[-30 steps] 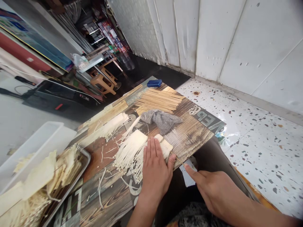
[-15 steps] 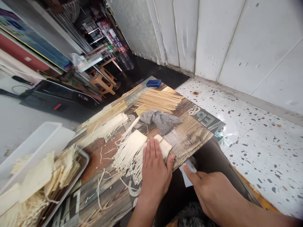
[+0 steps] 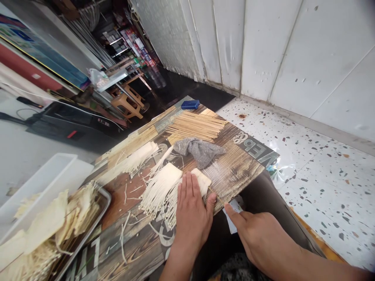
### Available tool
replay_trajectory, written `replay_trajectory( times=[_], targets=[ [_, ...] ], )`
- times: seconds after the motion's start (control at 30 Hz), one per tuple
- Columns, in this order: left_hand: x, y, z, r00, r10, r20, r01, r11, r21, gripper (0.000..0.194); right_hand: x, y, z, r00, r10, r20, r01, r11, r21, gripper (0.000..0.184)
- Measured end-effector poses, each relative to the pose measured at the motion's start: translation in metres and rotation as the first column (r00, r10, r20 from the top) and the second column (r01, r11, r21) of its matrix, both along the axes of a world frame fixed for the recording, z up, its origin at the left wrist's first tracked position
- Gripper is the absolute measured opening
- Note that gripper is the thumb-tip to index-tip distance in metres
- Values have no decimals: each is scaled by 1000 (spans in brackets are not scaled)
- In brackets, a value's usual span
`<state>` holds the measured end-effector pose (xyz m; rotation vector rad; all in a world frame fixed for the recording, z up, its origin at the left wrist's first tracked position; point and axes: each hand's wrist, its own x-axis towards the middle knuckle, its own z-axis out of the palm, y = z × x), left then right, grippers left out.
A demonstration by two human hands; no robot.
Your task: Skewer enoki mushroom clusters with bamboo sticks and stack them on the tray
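My left hand (image 3: 191,205) lies flat, fingers stretched, on a slice of enoki mushroom (image 3: 202,182) near the table's front edge. In my right hand (image 3: 259,236) is a thin bamboo skewer (image 3: 217,196), pinched just off the edge. The skewer points toward the mushroom's cut base; its tip cannot be made out. Beside the left hand another slice of enoki (image 3: 164,181) spreads its stems leftward, and more enoki (image 3: 139,157) lies farther back. Behind them sit a crumpled grey cloth (image 3: 200,150) and a pile of bamboo skewers (image 3: 196,125).
A metal tray (image 3: 106,195) with skewered enoki stands at the left, beside a white plastic bin (image 3: 55,168). Loose stems litter the wood-patterned table (image 3: 140,249). At its far corner is a blue box (image 3: 190,104). Stools (image 3: 127,103) stand beyond.
The mushroom slice under my left hand and the skewer's end have shifted very slightly to the left. Both hands hold nearly the same positions.
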<state>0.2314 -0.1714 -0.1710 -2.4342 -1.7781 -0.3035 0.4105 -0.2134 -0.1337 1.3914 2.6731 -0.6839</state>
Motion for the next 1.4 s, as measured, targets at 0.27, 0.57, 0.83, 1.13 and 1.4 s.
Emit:
replay_trajectory(
  times=[0.27, 0.57, 0.83, 1.13, 1.4],
  targets=[
    [0, 0, 1, 1000, -1, 18, 2, 1000, -15, 69, 0, 0, -13, 999, -17, -39, 21, 993, 114, 65],
    [0, 0, 1, 1000, -4, 22, 5, 1000, -24, 70, -3, 3, -21, 979, -32, -202, 95, 946, 311, 58],
    [-1, 1, 0, 1000, -12, 26, 12, 1000, -5, 70, -6, 8, -22, 984, -48, -171, 94, 957, 273, 59],
    [-1, 1, -2, 999, -17, 38, 16, 1000, 10, 70, -11, 17, -17, 997, -46, -67, 56, 984, 169, 62],
    [-2, 1, -3, 998, -41, 37, 40, 998, 40, 61, -29, 38, 7, 992, -124, 24, 123, 991, 55, 49]
  ],
)
